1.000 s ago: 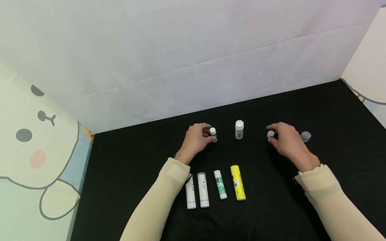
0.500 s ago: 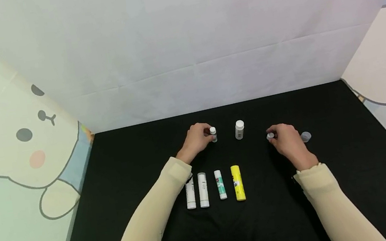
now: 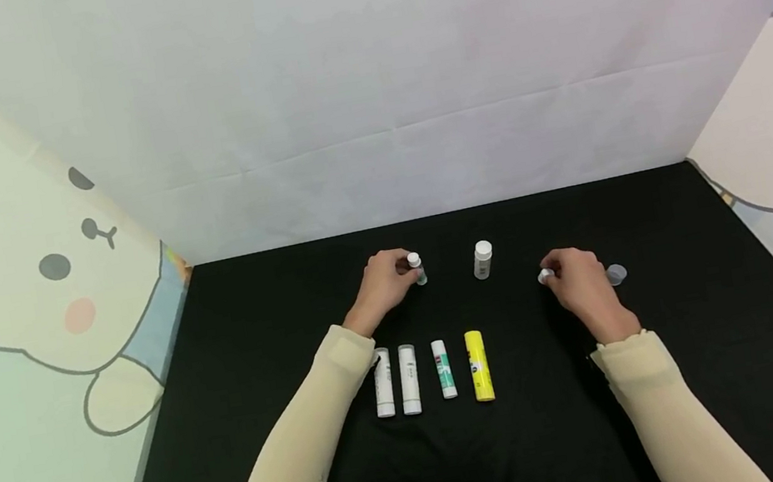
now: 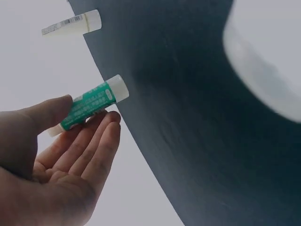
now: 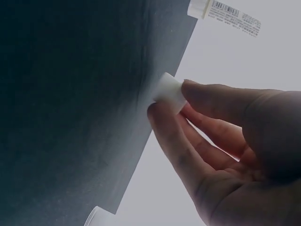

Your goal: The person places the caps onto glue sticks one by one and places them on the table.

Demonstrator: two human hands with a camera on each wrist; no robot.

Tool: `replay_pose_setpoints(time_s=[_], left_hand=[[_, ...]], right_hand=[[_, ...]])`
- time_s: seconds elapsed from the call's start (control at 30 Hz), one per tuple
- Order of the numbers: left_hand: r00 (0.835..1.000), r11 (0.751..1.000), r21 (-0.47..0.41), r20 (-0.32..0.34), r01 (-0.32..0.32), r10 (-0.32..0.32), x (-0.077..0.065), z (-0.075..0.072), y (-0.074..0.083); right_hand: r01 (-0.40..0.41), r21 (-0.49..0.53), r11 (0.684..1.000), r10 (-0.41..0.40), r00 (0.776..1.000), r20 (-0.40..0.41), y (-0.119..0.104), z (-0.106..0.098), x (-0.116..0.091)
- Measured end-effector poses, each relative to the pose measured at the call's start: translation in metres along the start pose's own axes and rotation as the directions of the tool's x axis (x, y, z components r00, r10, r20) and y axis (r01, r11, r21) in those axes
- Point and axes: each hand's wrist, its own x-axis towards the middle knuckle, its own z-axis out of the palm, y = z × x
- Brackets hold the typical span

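Beyond 4 tubes [image 3: 479,365] on the black bench [image 3: 541,452], a green stick [image 4: 89,106] is pinched by the left grip [image 3: 380,286], a white cylinder [image 5: 170,92] by the right grip [image 3: 581,282]; between them, a white bottle [image 3: 483,261] is seen

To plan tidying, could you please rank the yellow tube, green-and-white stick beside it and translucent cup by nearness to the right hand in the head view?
1. Translucent cup: just right of the right hand.
2. Yellow tube: left of the hand.
3. Green-and-white stick: left of the yellow tube.
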Motion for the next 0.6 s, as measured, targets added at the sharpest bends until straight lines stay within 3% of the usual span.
replay_pose_setpoints(time_s=[0.23, 0.6], left_hand=[[0.998, 0.999, -0.044, -0.064, -0.002, -0.001, -0.014, -0.005, 0.000], [0.984, 0.991, -0.105, -0.166, -0.080, 0.061, -0.044, -0.008, 0.010]], right_hand=[[0.002, 0.028, 1.000, -0.001, 0.998, -0.060, -0.005, -0.002, -0.010], [0.035, 0.065, 0.997, -0.029, 0.994, -0.101, -0.014, -0.005, -0.023]])
